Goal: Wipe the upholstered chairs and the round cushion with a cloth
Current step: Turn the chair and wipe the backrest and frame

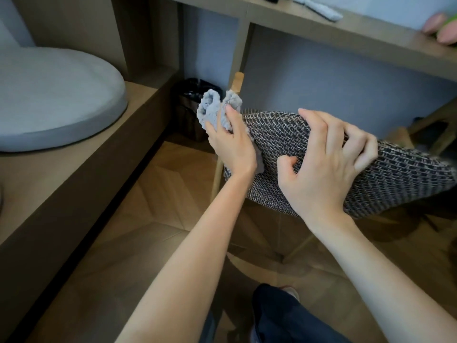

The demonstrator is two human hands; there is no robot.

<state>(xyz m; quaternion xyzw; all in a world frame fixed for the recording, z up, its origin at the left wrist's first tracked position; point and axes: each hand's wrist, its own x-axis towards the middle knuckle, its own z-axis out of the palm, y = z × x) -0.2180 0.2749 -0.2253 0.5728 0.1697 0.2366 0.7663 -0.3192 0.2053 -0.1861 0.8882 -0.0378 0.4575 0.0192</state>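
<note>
A chair with dark woven upholstery (296, 139) fills the middle right, its backrest top facing me. My left hand (231, 142) is shut on a bunched grey cloth (212, 107) and presses it against the left end of the backrest. My right hand (326, 159) grips the top of the backrest with curled fingers. The round grey cushion (54, 95) lies on a wooden platform (74, 174) at the left, apart from both hands.
A wooden desk (346, 33) stands behind the chair, with a white remote (324, 11) and pink items (442, 28) on it. A black bin (190, 110) with a bag sits under the desk by the platform. The floor is wood parquet (153, 219).
</note>
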